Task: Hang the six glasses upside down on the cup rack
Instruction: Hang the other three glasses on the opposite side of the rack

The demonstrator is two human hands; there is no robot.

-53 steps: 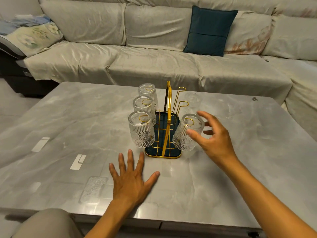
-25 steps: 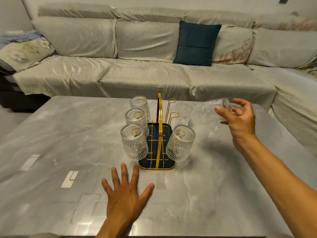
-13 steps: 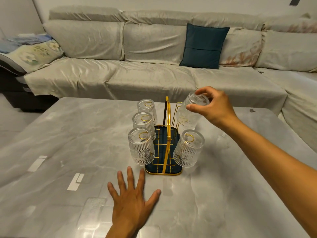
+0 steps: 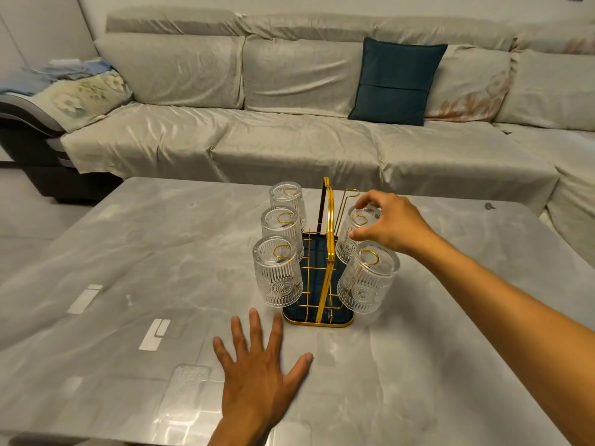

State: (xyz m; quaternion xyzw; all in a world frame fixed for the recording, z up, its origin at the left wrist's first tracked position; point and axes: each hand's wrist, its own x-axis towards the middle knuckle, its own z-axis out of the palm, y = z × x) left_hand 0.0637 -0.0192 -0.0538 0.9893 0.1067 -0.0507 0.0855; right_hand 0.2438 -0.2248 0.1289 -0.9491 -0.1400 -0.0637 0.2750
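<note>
**Operator:** State the position of the glass in hand relative to the cup rack [image 4: 325,252].

**Technician:** The fifth glass [image 4: 352,239] sits on the middle prong on the right side of the rack, base up, mouth down. Its long axis tilts outward from the rack's central gold handle, matching the front right glass [image 4: 367,278] just in front of it. The rear right prong [image 4: 349,196], behind the fifth glass, is bare.

**Operator:** State of the hands?

**Technician:** The right hand [image 4: 391,225] is over the base of the fifth glass, fingers curled loosely around its rim. Whether it grips or only touches cannot be told. The left hand [image 4: 257,371] lies flat and spread on the table [image 4: 145,252] in front of the rack, holding nothing.

**Operator:** Which relation governs the next move?

**Technician:** Three glasses hang on the left side of the rack, two on the right. The sixth glass is not visible anywhere around the rack. The bare prong lies on the far right side of the rack, nearer the right hand, so that hand is judged better placed. The glass must come down along the prong's tilt, mouth first.
</note>
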